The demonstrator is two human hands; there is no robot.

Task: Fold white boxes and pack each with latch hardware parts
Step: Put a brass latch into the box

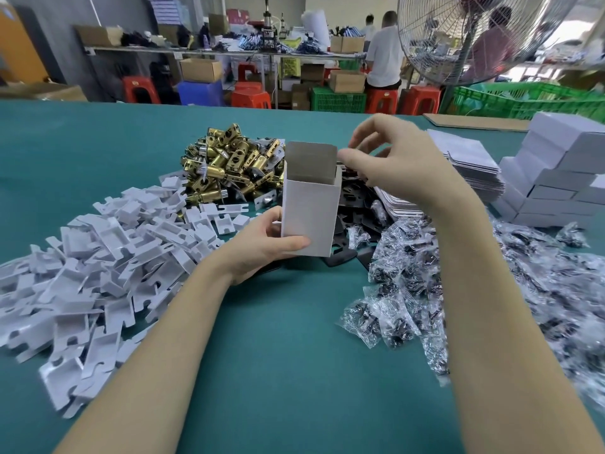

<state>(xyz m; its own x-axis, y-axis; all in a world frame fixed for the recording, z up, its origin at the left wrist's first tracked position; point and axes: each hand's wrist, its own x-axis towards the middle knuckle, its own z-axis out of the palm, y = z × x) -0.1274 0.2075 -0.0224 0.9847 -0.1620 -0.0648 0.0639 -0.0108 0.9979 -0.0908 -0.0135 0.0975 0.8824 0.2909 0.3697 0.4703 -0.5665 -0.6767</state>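
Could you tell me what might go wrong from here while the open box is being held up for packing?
The left hand grips the white box only near its bottom, so it may tilt or crush when parts drop in. The right hand reaches over the dark plates beside the box's raised flap and could knock it.

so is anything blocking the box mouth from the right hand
Nothing visible does. The white box, held upright by the left hand, has its top flap raised and mouth open; the right hand is beside the rim.
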